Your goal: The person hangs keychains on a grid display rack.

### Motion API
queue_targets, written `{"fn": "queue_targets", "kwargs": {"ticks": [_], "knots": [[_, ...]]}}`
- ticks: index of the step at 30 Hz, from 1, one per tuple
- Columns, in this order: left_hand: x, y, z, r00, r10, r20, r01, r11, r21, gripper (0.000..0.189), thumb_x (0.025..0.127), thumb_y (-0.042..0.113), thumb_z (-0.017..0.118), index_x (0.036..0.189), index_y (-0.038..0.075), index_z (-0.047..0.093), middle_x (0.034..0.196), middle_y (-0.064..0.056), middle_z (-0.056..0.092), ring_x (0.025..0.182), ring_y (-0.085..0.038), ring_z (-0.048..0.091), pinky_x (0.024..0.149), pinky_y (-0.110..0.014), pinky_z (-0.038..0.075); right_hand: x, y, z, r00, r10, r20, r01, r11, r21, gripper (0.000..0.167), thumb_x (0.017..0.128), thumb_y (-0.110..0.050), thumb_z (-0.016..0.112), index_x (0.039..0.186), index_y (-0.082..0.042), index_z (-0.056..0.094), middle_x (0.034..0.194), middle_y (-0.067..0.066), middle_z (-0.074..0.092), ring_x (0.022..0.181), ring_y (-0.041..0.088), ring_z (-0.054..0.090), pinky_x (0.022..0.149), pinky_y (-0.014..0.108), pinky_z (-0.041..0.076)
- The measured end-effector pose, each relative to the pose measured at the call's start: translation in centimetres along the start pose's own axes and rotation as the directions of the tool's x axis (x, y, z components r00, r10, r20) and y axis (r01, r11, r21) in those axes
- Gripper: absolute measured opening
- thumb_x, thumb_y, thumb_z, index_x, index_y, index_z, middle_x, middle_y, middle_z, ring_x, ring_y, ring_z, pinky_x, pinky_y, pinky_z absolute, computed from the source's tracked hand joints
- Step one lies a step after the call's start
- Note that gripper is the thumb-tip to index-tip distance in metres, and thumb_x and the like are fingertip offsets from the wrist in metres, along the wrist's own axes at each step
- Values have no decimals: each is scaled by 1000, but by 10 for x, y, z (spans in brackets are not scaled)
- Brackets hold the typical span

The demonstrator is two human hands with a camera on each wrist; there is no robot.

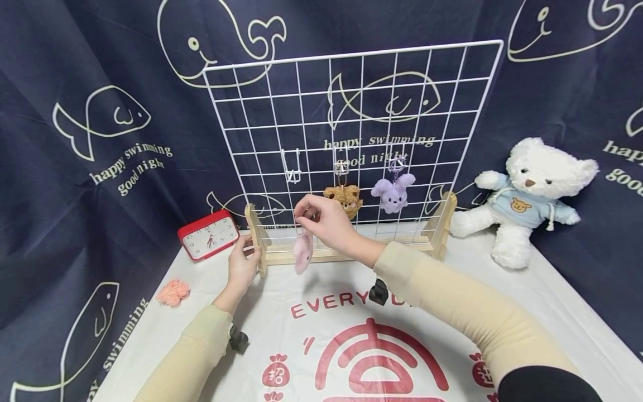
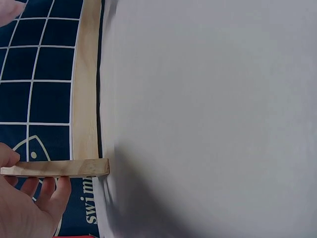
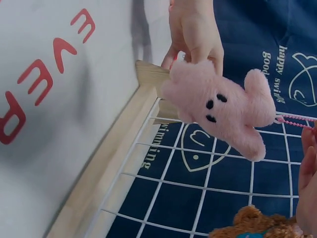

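Note:
My right hand pinches the pink bead chain of a pink plush bunny keychain, which dangles in front of the white wire grid. My left hand grips the wooden side foot of the grid stand, thumb on one face and fingers on the other. Above the bunny, a white hook on the grid carries nothing. To its right hang a brown bear keychain, partly behind my right hand, and a purple bunny keychain, each from a hook.
A red alarm clock stands left of the stand, close to my left hand. Nearer the table's left edge lies a bundle of peach yarn. A white teddy bear in a blue hoodie sits at the right. Dark printed cloth hangs behind the grid.

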State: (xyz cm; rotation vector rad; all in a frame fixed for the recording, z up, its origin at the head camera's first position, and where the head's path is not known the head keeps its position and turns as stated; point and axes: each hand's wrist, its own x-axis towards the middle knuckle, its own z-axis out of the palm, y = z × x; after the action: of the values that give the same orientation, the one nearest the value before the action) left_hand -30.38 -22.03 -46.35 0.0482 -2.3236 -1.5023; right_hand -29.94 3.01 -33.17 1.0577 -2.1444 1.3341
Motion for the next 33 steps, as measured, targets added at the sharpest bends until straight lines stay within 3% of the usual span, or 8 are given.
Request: {"fn": "queue_targets", "kwargs": {"ticks": [6,15,25,33], "knots": [[0,0,0,1000,0,-1,0,1000,5,36,95,0,61,131,-2,57,125,-28,61,115,-45,61,103,-51,53,6,-7,-3,999,-37,4,37,999,-21,10,88,2,72,92,-6,69,87,5,72,74,11,64,62,24,54],[1,2,0,1000,-15,3,15,1000,14,37,95,0,61,131,-1,56,126,-27,61,116,-45,61,103,-52,52,22,-16,-8,995,-83,-50,82,996,-15,13,87,5,73,91,-7,70,82,-1,70,71,9,63,58,25,51],[0,0,1,1000,16,-19,-16,1000,-4,35,94,-2,62,128,-2,58,122,-28,62,112,-46,62,101,-53,53,35,-27,-10,986,-137,-92,134,990,-40,9,88,2,71,91,-6,70,85,3,71,72,9,63,60,38,56],[0,0,0,1000,14,-8,-14,1000,4,35,94,0,62,129,-1,57,124,-27,62,114,-45,62,102,-51,53,47,-35,-14,976,-135,-171,127,990,-61,10,88,3,69,90,-7,69,88,6,71,73,9,64,60,31,54]]}}
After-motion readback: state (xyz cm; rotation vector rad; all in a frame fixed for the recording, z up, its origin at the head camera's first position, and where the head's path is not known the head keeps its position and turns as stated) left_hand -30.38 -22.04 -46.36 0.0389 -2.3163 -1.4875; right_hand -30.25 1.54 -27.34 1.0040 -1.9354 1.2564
